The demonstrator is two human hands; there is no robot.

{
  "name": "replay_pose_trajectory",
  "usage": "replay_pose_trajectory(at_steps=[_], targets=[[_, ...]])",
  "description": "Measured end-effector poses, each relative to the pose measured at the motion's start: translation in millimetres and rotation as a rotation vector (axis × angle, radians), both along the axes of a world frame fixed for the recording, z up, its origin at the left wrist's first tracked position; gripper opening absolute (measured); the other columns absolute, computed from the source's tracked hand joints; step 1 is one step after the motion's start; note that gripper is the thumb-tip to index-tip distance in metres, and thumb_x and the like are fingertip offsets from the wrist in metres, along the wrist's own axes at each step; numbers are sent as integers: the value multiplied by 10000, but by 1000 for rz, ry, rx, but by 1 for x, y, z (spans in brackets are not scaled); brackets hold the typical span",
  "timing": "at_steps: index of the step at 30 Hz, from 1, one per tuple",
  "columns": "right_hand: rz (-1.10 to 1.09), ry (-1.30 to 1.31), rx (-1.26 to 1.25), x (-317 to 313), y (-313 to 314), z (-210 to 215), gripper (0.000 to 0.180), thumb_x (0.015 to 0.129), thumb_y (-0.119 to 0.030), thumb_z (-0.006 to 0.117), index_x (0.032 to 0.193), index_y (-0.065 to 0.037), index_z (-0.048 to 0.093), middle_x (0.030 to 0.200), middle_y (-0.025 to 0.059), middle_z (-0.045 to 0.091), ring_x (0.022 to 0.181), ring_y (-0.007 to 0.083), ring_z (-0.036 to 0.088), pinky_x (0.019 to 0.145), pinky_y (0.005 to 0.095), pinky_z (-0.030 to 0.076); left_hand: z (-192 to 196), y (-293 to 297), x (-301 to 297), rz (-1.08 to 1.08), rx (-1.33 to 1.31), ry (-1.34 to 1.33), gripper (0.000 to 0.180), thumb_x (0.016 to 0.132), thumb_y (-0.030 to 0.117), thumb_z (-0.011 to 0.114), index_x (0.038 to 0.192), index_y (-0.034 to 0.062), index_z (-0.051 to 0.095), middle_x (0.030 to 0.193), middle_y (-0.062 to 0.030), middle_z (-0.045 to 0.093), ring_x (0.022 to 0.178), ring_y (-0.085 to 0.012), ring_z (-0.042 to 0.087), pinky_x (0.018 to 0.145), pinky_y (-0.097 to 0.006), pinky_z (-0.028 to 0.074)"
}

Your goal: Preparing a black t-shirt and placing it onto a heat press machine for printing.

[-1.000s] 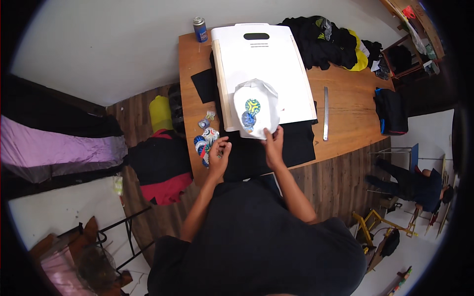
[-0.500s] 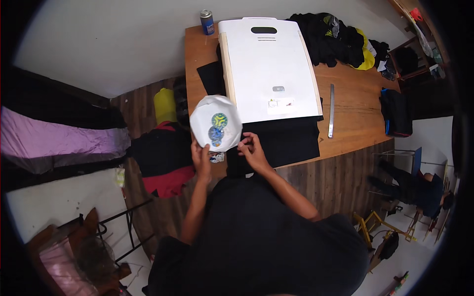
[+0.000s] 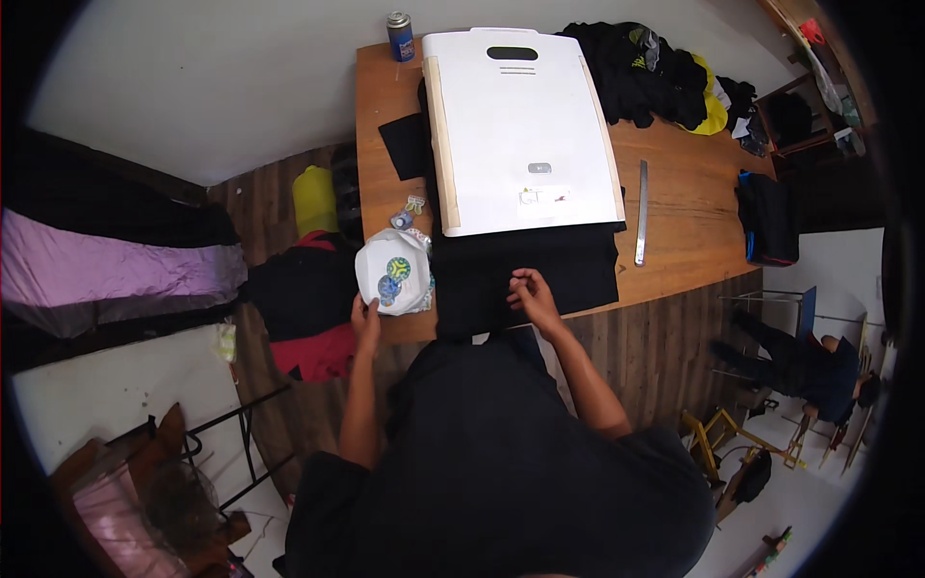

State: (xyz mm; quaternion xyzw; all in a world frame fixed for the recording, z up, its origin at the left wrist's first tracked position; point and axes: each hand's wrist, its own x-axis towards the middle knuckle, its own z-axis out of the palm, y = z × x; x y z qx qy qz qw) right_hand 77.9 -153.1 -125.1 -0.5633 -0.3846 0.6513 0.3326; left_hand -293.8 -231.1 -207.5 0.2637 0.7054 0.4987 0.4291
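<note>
At the table's front left, my left hand grips the near edge of a white, many-sided sheet that bears round blue and green printed discs. My right hand hovers over black fabric, its fingers curled together. Whatever those fingers may hold is too small to make out. Beyond the fabric lies a large white board with a slot handle and wooden side strips. Small printed pieces rest by the sheet's far edge.
A metal ruler lies on the wooden table at right. A spray can stands at the back left. Dark clothes are heaped at the back, and a black bag sits at the right edge. Another person is at far right.
My left hand has lowered the white sheet toward the table's front left, uncovering the small printed pieces. My right hand has moved away from the sheet, rightward over the black fabric.
</note>
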Motion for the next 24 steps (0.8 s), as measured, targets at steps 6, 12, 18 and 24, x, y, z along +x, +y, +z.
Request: replay_pose_trajectory(at_steps=[6, 12, 18, 24], targets=[[-250, -1, 7, 17, 47, 4, 335, 1007, -300, 563, 1244, -69, 505, 1025, 89, 588, 890, 194, 665, 729, 324, 564, -5, 7, 8, -67, -86, 201, 517, 900, 115, 681, 1376, 0, 515, 1200, -125, 568, 958, -180, 592, 838, -321, 494], [-522, 253, -20, 32, 79, 9, 525, 991, -425, 565, 1318, -28, 461, 1236, 187, 559, 1127, 302, 598, 932, 440, 526, 3, 17, 17, -21, -127, 409, 564, 914, 141, 679, 1427, 24, 475, 1221, -109, 563, 991, -174, 572, 872, -319, 484], [-608, 378, -63, 39, 94, 14, 556, 974, -394, 611, 1330, 5, 462, 1273, 181, 538, 1206, 308, 535, 1040, 464, 468, 2, 18, 15, -29, -67, 173, 517, 906, 146, 691, 1378, 41, 508, 1156, -124, 603, 946, -196, 593, 836, -328, 498], [-620, 435, -74, 48, 110, 4, 488, 964, -301, 658, 1291, 24, 499, 1245, 151, 534, 1201, 285, 526, 1083, 439, 444, 17, 24, 23, 3, -91, 220, 495, 926, 150, 677, 1376, 32, 510, 1128, -97, 637, 964, -162, 583, 850, -307, 493]])
